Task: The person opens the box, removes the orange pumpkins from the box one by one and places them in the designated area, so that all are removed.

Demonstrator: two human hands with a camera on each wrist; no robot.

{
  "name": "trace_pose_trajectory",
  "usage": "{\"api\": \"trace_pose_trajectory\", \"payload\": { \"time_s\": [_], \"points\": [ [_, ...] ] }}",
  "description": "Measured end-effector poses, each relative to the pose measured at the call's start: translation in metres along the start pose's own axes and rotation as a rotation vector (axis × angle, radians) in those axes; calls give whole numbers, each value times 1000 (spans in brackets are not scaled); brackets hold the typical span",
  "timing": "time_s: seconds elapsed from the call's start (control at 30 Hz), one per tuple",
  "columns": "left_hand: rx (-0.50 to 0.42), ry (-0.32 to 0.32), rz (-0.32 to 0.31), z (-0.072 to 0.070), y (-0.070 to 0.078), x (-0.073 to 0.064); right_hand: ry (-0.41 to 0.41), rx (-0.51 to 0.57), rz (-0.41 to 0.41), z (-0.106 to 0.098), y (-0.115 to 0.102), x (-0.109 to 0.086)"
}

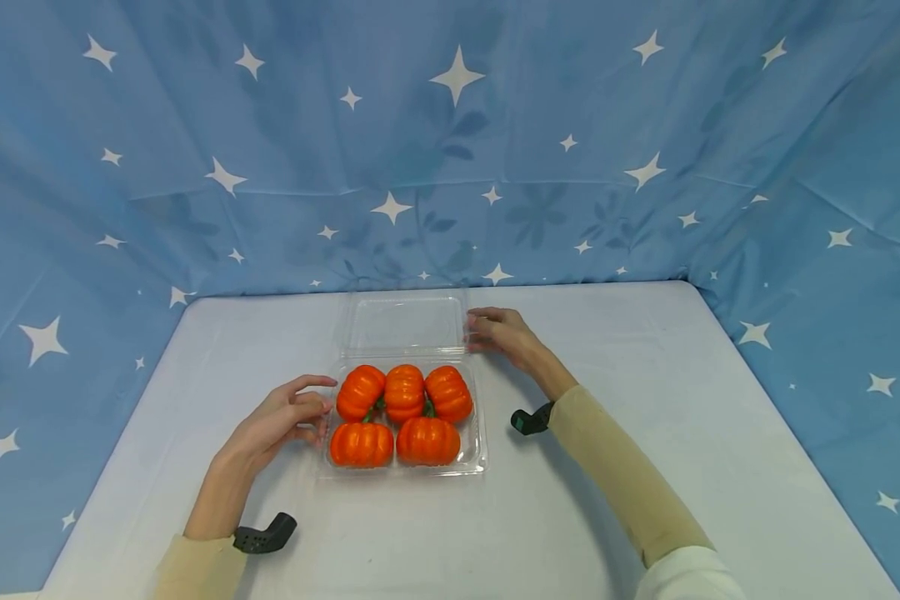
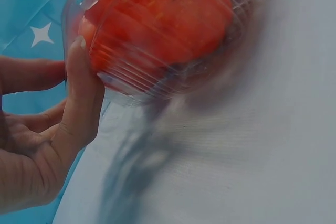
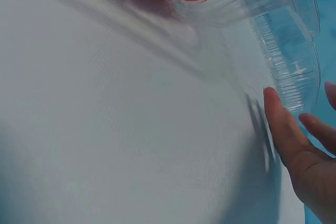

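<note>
Fingers (image 2: 84, 98) of my left hand (image 1: 270, 425) touch the clear box (image 1: 481, 442), below frame centre, loosely parted; my right hand's (image 1: 506, 335), also apart, sit at the lid's (image 1: 405, 323) right edge, contact unclear.

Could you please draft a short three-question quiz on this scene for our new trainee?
1. Count: How many orange pumpkins sit in the clear plastic tray?

2. True or false: The clear lid is open, lying on the far side of the tray from the person.

3. Multiple choice: What is the right grip nearest to?
A) The tray's near edge
B) The lid's right edge
C) The tray's left side

Key:
1. Five: three in the far row, two in the near row.
2. True.
3. B; the left grip is the one at the tray's left side.
</note>
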State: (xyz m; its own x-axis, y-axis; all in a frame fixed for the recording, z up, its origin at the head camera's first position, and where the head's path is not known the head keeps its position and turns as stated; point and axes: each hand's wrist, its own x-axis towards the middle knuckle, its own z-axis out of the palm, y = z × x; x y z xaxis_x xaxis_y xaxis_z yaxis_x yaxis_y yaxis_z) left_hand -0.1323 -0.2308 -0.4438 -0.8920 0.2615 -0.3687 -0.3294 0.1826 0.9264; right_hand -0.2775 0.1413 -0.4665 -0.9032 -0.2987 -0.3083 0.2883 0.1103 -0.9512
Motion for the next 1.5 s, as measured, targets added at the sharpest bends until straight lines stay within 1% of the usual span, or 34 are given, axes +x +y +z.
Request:
{"api": "trace_pose_trajectory", "payload": {
  "time_s": [0.1,0.17,0.33,0.4,0.47,0.53,0.63,0.7,0.8,0.87,0.97,1.07,1.17,1.27,1.5],
  "points": [
    [-12,-31,20,-2,-2,3,51,-61,-40,0,-1,-5],
    [-18,-47,29,-4,-2,5,86,-149,-77,-1,-2,-10],
    [-23,-70,44,-7,-3,9,207,-437,-184,-3,-3,-22],
    [-23,-78,51,-8,-3,11,248,-520,-241,-2,-5,-29],
    [-19,-86,56,-10,-3,13,266,-564,-305,-1,-7,-36],
    [-16,-90,60,-11,-3,14,263,-594,-375,2,-10,-43],
    [-10,-93,64,-12,-2,14,222,-635,-457,7,-15,-55],
    [-8,-96,65,-13,-3,15,172,-666,-502,11,-18,-64],
    [-9,-101,68,-12,-4,16,50,-704,-571,17,-21,-77],
    [-10,-103,71,-12,-4,17,-54,-728,-602,21,-23,-85],
    [-11,-105,79,-11,-5,17,-189,-800,-604,27,-26,-94],
    [-7,-102,81,-11,-6,16,-273,-893,-580,34,-27,-100],
    [-1,-94,80,-12,-6,16,-314,-986,-546,39,-27,-103],
    [3,-86,78,-12,-5,15,-332,-1057,-534,44,-26,-104],
    [-2,-85,76,-10,-4,14,-311,-1148,-562,50,-25,-107]
  ]
}}
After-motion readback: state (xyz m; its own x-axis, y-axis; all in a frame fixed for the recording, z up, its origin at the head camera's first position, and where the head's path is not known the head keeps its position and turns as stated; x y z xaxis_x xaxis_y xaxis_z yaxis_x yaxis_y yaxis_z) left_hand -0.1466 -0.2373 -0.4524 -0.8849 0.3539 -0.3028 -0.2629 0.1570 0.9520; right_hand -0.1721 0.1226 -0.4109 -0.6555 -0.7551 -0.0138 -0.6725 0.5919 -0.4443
